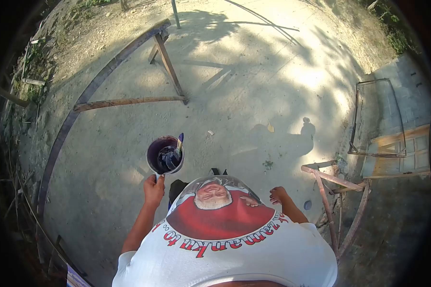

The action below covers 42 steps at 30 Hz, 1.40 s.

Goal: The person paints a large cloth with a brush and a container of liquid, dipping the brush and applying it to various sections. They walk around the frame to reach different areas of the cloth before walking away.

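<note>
My left hand (pixel 153 190) is closed round the pale handle of a round dipper (pixel 151 158), held out in front of my body. Dark paint (pixel 164 165) lies in its bottom. Leaning against the inner wall is a paintbrush (pixel 179 143), its handle end sticking up past the rim and its bristles down in the dark paint. My right hand (pixel 278 195) hangs beside my shirt, fingers loosely curled and a little apart, with nothing seen in it. It touches nothing; bare ground lies below.
A long dark beam (pixel 100 79) rests on a wooden trestle (pixel 170 67) ahead and to the left. Another wooden stand (pixel 325 191) is close on my right. Beyond it are a thin dark frame (pixel 354 117) and a paneled wooden piece (pixel 402 160). Sunlit dirt ground (pixel 225 115) spreads ahead.
</note>
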### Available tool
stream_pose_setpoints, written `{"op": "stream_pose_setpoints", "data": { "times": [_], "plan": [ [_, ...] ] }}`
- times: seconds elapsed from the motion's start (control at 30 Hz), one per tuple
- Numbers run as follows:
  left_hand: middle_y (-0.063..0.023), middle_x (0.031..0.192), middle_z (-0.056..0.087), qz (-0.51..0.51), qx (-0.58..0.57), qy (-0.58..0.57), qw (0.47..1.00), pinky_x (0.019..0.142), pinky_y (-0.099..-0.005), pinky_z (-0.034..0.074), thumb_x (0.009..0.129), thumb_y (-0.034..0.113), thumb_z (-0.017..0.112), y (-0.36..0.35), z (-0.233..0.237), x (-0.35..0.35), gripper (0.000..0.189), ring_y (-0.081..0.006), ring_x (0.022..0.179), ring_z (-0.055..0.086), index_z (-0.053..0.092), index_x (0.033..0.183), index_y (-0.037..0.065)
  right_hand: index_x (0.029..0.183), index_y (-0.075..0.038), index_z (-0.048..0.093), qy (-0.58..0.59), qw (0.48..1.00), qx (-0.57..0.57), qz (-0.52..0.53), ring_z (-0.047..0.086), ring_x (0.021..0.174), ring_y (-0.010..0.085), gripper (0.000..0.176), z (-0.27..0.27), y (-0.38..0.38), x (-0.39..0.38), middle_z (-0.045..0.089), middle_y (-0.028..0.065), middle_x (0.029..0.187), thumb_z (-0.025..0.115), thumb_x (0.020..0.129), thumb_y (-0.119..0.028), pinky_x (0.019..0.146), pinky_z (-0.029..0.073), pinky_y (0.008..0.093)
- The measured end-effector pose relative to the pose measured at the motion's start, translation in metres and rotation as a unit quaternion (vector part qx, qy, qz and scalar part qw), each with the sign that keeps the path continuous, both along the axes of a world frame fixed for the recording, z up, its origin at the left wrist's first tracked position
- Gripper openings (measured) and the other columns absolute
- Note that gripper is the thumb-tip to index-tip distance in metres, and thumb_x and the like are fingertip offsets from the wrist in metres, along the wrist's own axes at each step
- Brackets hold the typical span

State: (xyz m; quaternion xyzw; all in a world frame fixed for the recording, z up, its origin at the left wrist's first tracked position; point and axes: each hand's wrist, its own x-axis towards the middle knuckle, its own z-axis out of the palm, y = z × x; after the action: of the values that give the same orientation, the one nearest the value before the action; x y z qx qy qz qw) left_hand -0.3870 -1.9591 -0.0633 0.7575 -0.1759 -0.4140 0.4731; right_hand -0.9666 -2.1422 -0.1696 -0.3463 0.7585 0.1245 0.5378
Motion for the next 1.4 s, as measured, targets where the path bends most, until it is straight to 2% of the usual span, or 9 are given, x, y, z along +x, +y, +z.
{"op": "stream_pose_setpoints", "data": {
  "times": [0.3, 0.47, 0.53, 0.73, 0.77, 0.8, 0.93, 1.27, 1.4],
  "plan": [
    [-0.0045, 0.059, 0.057, -0.028, -0.008, -0.056, 0.998, 0.045, -0.0328, 0.04, 0.095, 0.026, 0.067, -0.22, 0.048, 0.049, 0.032, -0.0114, 0.048, 0.051, 0.058, 0.076, 0.001, 0.121, -0.003, 0.065, -0.228, 0.932, -0.261, 0.107, 0.067, 0.073, 0.0166, 0.027, 0.106, -0.329, 0.274, 0.068, 0.0075, 0.094, 0.054, 0.103, -0.019, 0.061, 0.056, 0.0316],
    [-0.0055, 0.061, 0.058, -0.133, -0.019, -0.158, 0.978, 0.051, -0.033, 0.043, 0.095, 0.025, 0.067, -0.339, 0.046, 0.109, 0.034, -0.0119, 0.054, 0.054, 0.057, 0.074, 0.0, 0.121, -0.003, 0.066, -0.229, 0.893, -0.301, 0.243, 0.067, 0.073, 0.0159, 0.027, 0.09, -0.429, 0.35, 0.069, 0.0077, 0.094, 0.055, 0.103, -0.019, 0.059, 0.054, 0.0296],
    [-0.0109, 0.06, 0.057, -0.141, -0.028, -0.141, 0.98, 0.053, -0.0379, 0.043, 0.093, 0.028, 0.068, -0.394, 0.06, 0.133, 0.037, -0.0159, 0.055, 0.053, 0.06, 0.076, -0.003, 0.124, -0.004, 0.064, -0.185, 0.924, -0.239, 0.233, 0.067, 0.078, 0.017, 0.03, 0.065, -0.453, 0.324, 0.069, 0.0093, 0.099, 0.054, 0.104, -0.023, 0.065, 0.057, 0.0321],
    [-0.02, 0.062, 0.056, -0.189, -0.066, -0.167, 0.965, 0.057, -0.0458, 0.043, 0.09, 0.034, 0.069, -0.549, 0.079, 0.192, 0.043, -0.0283, 0.057, 0.055, 0.058, 0.076, -0.005, 0.126, -0.002, 0.057, -0.044, 0.982, -0.129, -0.135, 0.067, 0.067, 0.0251, 0.032, 0.043, -0.457, 0.203, 0.067, 0.0149, 0.093, 0.053, 0.099, -0.018, 0.056, 0.058, 0.0433],
    [-0.02, 0.062, 0.056, -0.184, -0.061, -0.168, 0.966, 0.057, -0.0458, 0.043, 0.09, 0.034, 0.069, -0.574, 0.086, 0.198, 0.043, -0.0283, 0.057, 0.055, 0.058, 0.076, -0.005, 0.122, -0.001, 0.059, -0.028, 0.986, -0.053, 0.156, 0.066, 0.067, 0.026, 0.029, -0.025, -0.45, 0.126, 0.067, 0.0147, 0.093, 0.053, 0.099, -0.019, 0.056, 0.058, 0.0426],
    [-0.02, 0.062, 0.056, -0.188, -0.063, -0.17, 0.965, 0.058, -0.0461, 0.044, 0.09, 0.034, 0.07, -0.6, 0.091, 0.206, 0.043, -0.0285, 0.057, 0.056, 0.059, 0.077, -0.005, 0.118, -0.001, 0.061, -0.024, 0.902, -0.041, 0.43, 0.066, 0.067, 0.0269, 0.027, -0.085, -0.446, 0.058, 0.066, 0.0144, 0.092, 0.052, 0.099, -0.019, 0.055, 0.057, 0.0419],
    [-0.018, 0.06, 0.054, -0.159, -0.072, -0.143, 0.974, 0.057, -0.0454, 0.045, 0.091, 0.035, 0.07, -0.698, 0.093, 0.228, 0.044, -0.0265, 0.057, 0.059, 0.06, 0.078, -0.005, 0.117, 0.0, 0.062, 0.031, 0.989, -0.001, 0.144, 0.066, 0.067, 0.0263, 0.028, -0.026, -0.495, 0.118, 0.066, 0.0141, 0.09, 0.052, 0.099, -0.019, 0.055, 0.057, 0.0411],
    [-0.0008, 0.066, 0.056, 0.014, -0.049, -0.059, 0.997, 0.051, -0.0323, 0.039, 0.096, 0.027, 0.069, -0.867, 0.103, 0.274, 0.03, -0.0085, 0.059, 0.049, 0.063, 0.084, 0.0, 0.117, 0.001, 0.062, -0.043, 0.987, -0.153, -0.015, 0.066, 0.066, 0.0248, 0.028, 0.047, -0.951, 0.349, 0.066, 0.0134, 0.085, 0.051, 0.099, -0.017, 0.055, 0.057, 0.0391],
    [0.0001, 0.067, 0.057, 0.096, -0.061, -0.044, 0.993, 0.051, -0.0315, 0.039, 0.097, 0.027, 0.067, -0.896, 0.112, 0.31, 0.029, -0.0076, 0.06, 0.05, 0.063, 0.085, 0.0, 0.127, -0.002, 0.061, -0.12, 0.945, -0.261, 0.158, 0.065, 0.066, 0.0191, 0.032, 0.06, -1.171, 0.516, 0.066, 0.0112, 0.092, 0.052, 0.102, -0.02, 0.054, 0.057, 0.0331]
  ]
}}
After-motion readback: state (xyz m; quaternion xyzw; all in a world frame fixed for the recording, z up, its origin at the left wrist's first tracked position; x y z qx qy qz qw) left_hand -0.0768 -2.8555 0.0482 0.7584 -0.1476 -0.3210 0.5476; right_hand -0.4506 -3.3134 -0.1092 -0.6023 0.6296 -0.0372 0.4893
